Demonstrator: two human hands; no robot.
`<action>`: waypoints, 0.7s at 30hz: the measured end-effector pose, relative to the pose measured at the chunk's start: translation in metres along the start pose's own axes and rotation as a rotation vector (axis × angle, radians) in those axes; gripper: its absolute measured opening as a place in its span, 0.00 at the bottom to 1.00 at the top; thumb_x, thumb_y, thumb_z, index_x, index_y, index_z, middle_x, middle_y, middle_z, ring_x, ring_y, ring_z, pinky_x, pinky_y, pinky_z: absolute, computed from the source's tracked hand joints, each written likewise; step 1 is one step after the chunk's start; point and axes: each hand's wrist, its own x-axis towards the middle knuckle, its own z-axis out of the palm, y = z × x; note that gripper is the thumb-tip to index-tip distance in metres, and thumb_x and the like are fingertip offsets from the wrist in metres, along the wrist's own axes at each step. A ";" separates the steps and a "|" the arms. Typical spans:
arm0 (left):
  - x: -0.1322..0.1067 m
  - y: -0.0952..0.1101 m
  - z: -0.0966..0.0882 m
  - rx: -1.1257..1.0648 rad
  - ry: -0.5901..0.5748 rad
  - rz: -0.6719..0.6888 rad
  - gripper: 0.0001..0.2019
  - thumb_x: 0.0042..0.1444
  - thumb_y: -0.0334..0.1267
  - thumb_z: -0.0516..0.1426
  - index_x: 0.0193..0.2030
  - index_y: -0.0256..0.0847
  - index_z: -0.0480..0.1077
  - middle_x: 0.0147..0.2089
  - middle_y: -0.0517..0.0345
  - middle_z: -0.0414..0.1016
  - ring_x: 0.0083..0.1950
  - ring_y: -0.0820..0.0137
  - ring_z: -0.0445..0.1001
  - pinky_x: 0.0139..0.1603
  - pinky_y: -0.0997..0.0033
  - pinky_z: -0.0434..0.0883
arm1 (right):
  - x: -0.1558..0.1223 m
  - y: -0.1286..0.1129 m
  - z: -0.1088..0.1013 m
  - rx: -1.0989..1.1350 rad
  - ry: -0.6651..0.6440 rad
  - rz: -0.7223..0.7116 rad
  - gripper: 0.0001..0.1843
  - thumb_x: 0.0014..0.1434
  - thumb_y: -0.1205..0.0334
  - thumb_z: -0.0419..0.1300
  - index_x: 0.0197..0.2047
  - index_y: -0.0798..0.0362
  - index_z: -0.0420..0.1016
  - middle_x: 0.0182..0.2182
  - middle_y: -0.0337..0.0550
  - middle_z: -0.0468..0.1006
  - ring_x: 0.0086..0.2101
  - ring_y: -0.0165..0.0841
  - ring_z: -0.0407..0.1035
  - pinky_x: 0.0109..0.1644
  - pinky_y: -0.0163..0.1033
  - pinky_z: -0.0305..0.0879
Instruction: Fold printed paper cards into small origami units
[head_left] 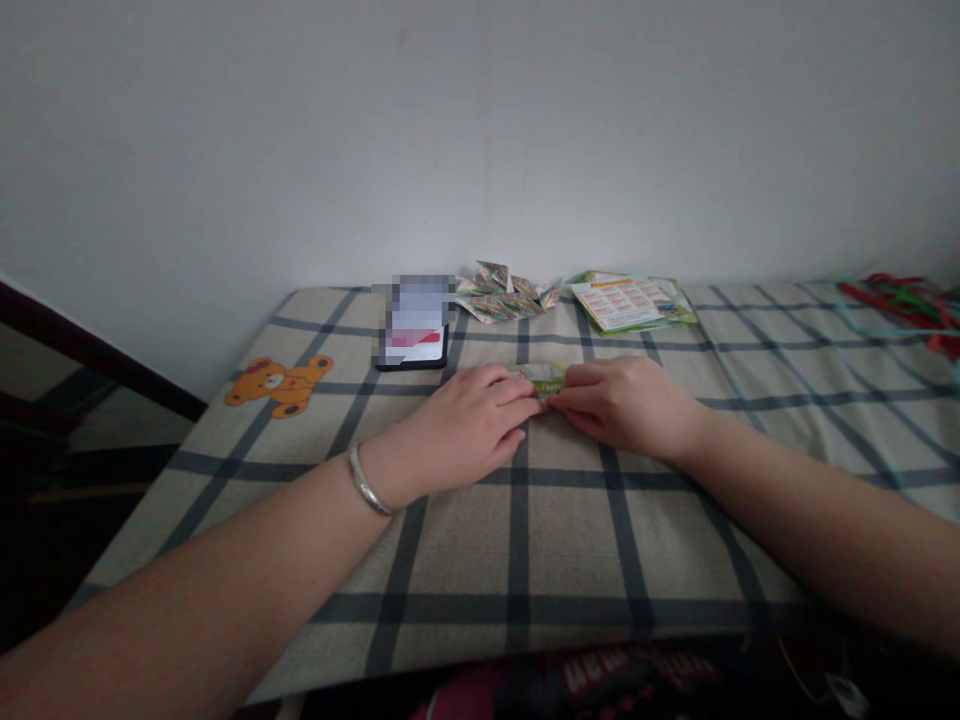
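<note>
A small green printed paper lies on the checked tablecloth, mostly covered by my fingers. My left hand, with a silver bangle on its wrist, holds the paper's left part down. Its thumb shows apart below the fingers. From the other side my right hand pinches the paper's near edge, thumb and fingers pressed together. The fingertips of both hands almost meet there. Several folded paper pieces sit beyond my hands near the wall. To their right is a stack of flat printed sheets.
A phone with a lit screen lies left of the folded pieces. An orange bear figure is on the cloth at the left. At the far right, a clear tray holds red and green strips. The wall borders the table's back.
</note>
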 end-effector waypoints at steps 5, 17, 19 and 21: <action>0.001 0.000 0.000 -0.001 0.002 0.006 0.14 0.63 0.35 0.53 0.54 0.38 0.70 0.55 0.52 0.72 0.56 0.60 0.65 0.61 0.56 0.64 | 0.002 -0.001 0.003 -0.003 0.021 -0.003 0.10 0.61 0.65 0.56 0.37 0.53 0.80 0.37 0.44 0.77 0.36 0.34 0.69 0.37 0.37 0.58; 0.000 -0.002 -0.003 -0.101 -0.038 -0.017 0.13 0.63 0.33 0.52 0.53 0.41 0.70 0.55 0.57 0.71 0.57 0.65 0.65 0.62 0.59 0.63 | 0.000 0.010 0.001 -0.004 0.007 0.103 0.09 0.61 0.63 0.57 0.36 0.51 0.80 0.39 0.42 0.78 0.38 0.34 0.71 0.38 0.37 0.61; -0.001 -0.002 -0.003 -0.104 -0.040 -0.014 0.13 0.62 0.32 0.52 0.53 0.41 0.70 0.55 0.57 0.71 0.58 0.65 0.65 0.62 0.60 0.63 | 0.000 0.011 0.000 -0.042 -0.011 0.120 0.09 0.61 0.63 0.57 0.36 0.51 0.80 0.38 0.42 0.79 0.37 0.34 0.71 0.36 0.38 0.59; -0.001 -0.003 -0.003 -0.103 -0.046 -0.012 0.14 0.62 0.31 0.52 0.52 0.41 0.70 0.55 0.56 0.71 0.58 0.66 0.65 0.63 0.60 0.63 | 0.000 0.011 -0.002 -0.085 -0.023 0.127 0.09 0.61 0.64 0.57 0.36 0.51 0.80 0.37 0.42 0.79 0.35 0.34 0.71 0.34 0.38 0.58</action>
